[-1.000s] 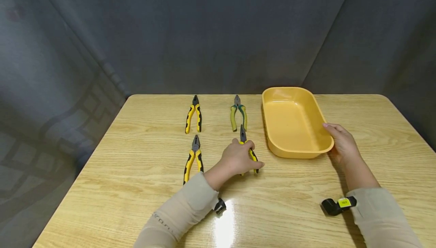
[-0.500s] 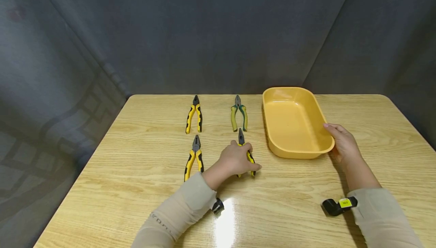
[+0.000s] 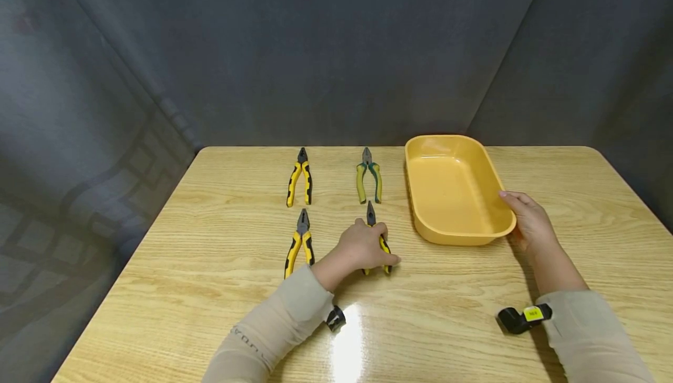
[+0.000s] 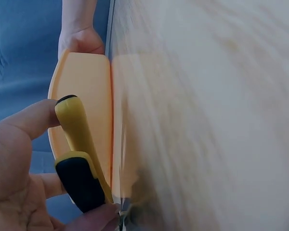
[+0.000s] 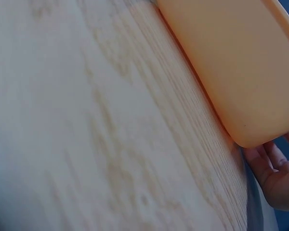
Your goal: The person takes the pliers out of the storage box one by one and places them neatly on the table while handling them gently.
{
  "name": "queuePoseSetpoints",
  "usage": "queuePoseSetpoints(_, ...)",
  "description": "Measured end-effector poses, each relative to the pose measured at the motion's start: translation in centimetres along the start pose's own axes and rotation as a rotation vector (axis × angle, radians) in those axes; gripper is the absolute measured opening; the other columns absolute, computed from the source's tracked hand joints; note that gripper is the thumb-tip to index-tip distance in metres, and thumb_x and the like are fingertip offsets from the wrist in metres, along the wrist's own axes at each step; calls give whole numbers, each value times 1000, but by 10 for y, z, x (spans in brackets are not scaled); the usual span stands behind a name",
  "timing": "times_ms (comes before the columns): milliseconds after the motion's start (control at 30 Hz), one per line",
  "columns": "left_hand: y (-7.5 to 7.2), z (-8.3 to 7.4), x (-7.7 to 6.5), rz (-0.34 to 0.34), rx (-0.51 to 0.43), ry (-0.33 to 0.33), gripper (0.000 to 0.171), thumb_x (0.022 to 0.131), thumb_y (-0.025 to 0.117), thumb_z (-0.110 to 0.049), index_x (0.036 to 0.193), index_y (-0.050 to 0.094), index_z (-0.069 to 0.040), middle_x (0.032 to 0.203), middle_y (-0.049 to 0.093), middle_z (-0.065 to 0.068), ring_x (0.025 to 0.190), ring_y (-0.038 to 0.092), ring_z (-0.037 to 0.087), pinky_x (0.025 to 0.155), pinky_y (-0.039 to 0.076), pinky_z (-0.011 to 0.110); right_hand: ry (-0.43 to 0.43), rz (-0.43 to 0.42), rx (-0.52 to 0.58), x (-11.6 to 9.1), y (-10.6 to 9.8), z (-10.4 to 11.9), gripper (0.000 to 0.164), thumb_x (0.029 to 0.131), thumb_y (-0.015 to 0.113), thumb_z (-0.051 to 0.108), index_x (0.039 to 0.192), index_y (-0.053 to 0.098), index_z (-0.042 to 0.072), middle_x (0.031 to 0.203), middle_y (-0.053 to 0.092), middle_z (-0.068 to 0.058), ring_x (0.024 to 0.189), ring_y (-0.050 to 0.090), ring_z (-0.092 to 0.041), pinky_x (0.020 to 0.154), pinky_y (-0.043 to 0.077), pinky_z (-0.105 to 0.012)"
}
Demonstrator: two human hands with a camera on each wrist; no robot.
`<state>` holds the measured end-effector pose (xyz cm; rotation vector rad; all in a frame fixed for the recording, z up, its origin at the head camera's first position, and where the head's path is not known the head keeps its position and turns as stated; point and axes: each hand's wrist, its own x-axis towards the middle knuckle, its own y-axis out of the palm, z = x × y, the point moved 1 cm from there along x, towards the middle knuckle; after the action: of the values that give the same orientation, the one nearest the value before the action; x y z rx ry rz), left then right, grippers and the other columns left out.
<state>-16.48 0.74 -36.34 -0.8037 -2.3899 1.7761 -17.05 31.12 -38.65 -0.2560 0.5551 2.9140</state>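
My left hand (image 3: 363,246) grips the yellow-and-black handles of long-nose pliers (image 3: 371,213), low over the table, with the dark jaws pointing away from me. In the left wrist view, fingers (image 4: 36,118) lie against the handle ends (image 4: 79,168). My right hand (image 3: 528,219) holds the right rim of a yellow-orange plastic bin (image 3: 447,196), thumb over the edge. The right wrist view shows that hand's fingers (image 5: 272,161) at the bin's lower corner. Just beyond the held pliers lie green-handled pliers (image 3: 376,174).
Two yellow-and-black combination pliers lie left of the left hand, the far pliers (image 3: 299,176) and the near pliers (image 3: 299,243), whose handle end is partly behind the sleeve. The wooden table (image 3: 210,225) ends at a dark cloth backdrop (image 3: 336,50).
My left hand has drawn the long-nose pliers slightly toward me and left, so their tip now sits apart from the green-handled pliers. The right hand and bin have stayed put.
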Motion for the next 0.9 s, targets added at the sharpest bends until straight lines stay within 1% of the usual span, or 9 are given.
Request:
queuePoseSetpoints(133,0,1,1,10,12,-8,43,67,64,-53,90,53,-20,94,49,12,75,48,20,52,36,27,13,-15,-30,0,1,1,8,81,61,21,86,60,15,76,59,2,64,59,-11,53,47,-23)
queuePoseSetpoints(233,0,0,2,17,41,-8,44,67,64,-54,93,53,-20,93,48,11,74,47,19,53,36,27,22,-22,-45,0,1,3,10,80,61,23,86,59,15,76,59,3,64,58,-11,53,47,-23)
queuePoseSetpoints(367,1,-1,3,20,75,-4,46,67,64,-53,96,53,-19,91,46,10,72,46,18,53,37,27,28,-18,-20,0,1,4,10,80,62,22,87,59,15,77,59,2,65,59,-11,54,47,-24)
queuePoseSetpoints(500,4,-2,5,16,90,-8,48,66,64,-53,98,53,-19,90,45,9,71,46,18,54,37,27,31,-19,-12,1,0,3,11,79,63,22,87,59,15,78,60,2,66,59,-11,54,47,-24)
queuePoseSetpoints(900,7,-6,4,4,142,-10,49,64,65,-55,95,53,-19,90,44,10,73,48,20,54,38,28,15,-24,2,1,-3,0,9,79,62,21,85,60,14,77,59,2,65,59,-12,53,48,-25)
